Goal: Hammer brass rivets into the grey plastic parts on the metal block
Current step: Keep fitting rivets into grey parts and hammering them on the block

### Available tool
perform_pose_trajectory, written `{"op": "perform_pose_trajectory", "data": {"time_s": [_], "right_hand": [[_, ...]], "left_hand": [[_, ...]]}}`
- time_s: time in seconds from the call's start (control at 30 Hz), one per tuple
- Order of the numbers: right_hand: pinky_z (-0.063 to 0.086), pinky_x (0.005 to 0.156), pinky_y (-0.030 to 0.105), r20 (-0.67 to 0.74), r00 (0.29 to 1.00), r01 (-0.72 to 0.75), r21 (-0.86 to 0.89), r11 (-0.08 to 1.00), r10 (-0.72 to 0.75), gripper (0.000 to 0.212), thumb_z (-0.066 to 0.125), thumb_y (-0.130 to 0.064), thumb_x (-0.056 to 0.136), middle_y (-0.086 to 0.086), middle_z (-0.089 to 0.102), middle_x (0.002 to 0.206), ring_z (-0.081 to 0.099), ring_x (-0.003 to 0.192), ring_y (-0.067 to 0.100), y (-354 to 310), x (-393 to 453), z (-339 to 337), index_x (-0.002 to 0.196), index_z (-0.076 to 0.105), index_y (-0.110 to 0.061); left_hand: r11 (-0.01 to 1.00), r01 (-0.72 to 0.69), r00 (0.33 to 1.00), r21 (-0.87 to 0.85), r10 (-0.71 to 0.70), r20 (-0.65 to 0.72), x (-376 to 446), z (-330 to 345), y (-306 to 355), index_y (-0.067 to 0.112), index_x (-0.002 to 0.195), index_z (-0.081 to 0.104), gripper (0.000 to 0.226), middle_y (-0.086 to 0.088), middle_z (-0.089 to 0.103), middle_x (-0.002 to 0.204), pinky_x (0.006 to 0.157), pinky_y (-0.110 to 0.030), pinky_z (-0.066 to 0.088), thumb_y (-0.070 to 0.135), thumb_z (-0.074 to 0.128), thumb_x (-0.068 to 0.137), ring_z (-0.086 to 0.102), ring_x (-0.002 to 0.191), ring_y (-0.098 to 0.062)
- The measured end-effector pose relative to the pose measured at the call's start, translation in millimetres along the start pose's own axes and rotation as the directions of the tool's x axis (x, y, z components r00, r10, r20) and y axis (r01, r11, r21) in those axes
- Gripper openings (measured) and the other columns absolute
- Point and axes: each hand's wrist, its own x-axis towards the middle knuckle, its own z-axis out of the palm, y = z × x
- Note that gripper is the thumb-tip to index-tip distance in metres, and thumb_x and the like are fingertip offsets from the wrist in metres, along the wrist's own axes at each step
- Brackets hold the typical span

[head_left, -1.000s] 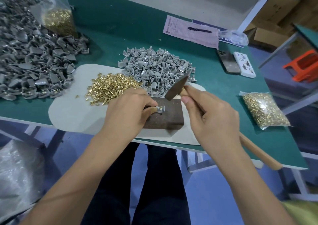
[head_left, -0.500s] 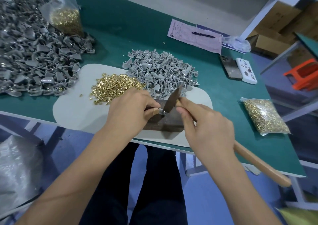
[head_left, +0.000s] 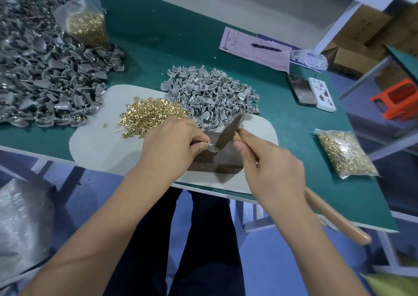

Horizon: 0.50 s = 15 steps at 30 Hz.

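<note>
Nearest the camera, the person's dark trousers (head_left: pixel 199 239) show below the table edge, with both forearms reaching forward over them. The right hand (head_left: pixel 273 173) is curled around the pale wooden handle of a hammer (head_left: pixel 334 218), gripping it close to the head, so most of the handle sticks out behind the wrist toward the near right. The hammer's dark metal head (head_left: pixel 227 132) angles down to the left, its lower end at the small grey plastic part (head_left: pixel 212 148) on the dark rectangular metal block (head_left: pixel 224 160). The left hand (head_left: pixel 172 146) rests on the block's left end, its thumb and fingertips pinching that part in place; whether a rivet sits in it is too small to tell. The block lies on a pale rounded mat (head_left: pixel 95 146) that spreads under and to the left of both hands.

Just beyond the left hand lies a loose heap of brass rivets (head_left: pixel 149 114), and beyond the hammer head a pile of light grey plastic parts (head_left: pixel 208 92). Right of the right hand, well apart, sits a clear bag of brass rivets (head_left: pixel 343 153) on the green tabletop (head_left: pixel 294 141). Far to the left spreads a large heap of darker grey parts (head_left: pixel 45 78), with another clear bag of rivets (head_left: pixel 87 24) standing among them. Farther off to the right lie a dark phone (head_left: pixel 302 89), a white patterned case (head_left: pixel 322 94), and a printed paper sheet (head_left: pixel 253 49) with a black pen (head_left: pixel 265 46) on it.
</note>
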Motion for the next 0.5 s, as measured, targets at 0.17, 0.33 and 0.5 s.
{"op": "perform_pose_trajectory", "data": {"time_s": [0.17,0.33,0.5], "right_hand": [[0.033,0.068,0.037,-0.045,0.968,-0.252,-0.111,0.961,0.248,0.043,0.042,-0.03,0.106,0.005,0.059,0.11,0.058,0.096,0.036,36,7,11,0.149,0.047,-0.034],[0.033,0.087,0.041,0.061,0.937,-0.302,-0.357,0.884,0.345,0.043,0.047,-0.02,0.102,0.0,0.061,0.12,0.045,0.112,0.029,46,-2,22,0.139,0.057,-0.04],[0.031,0.097,0.041,-0.101,0.988,-0.113,0.009,0.994,0.113,0.029,0.052,-0.037,0.102,-0.009,0.067,0.121,0.051,0.117,0.021,3,12,21,0.124,0.069,-0.036]], "left_hand": [[1.0,0.009,1.0,-0.006,-0.009,0.008,0,-1,-1,0.045,0.095,0.075,0.009,0.023,0.059,0.084,0.058,-0.027,0.031,0.048,0.071,0.088,0.051,0.094,-0.005],[0.995,0.02,0.998,-0.101,-0.015,0.056,0,0,-5,0.042,0.095,0.075,0.008,0.023,0.059,0.083,0.062,-0.028,0.044,0.045,0.071,0.088,0.053,0.085,-0.003],[0.927,0.076,0.99,-0.368,-0.027,0.136,1,-7,-20,0.037,0.092,0.073,0.004,0.02,0.065,0.091,0.077,-0.035,0.054,0.035,0.071,0.089,0.059,0.085,0.001]]}}
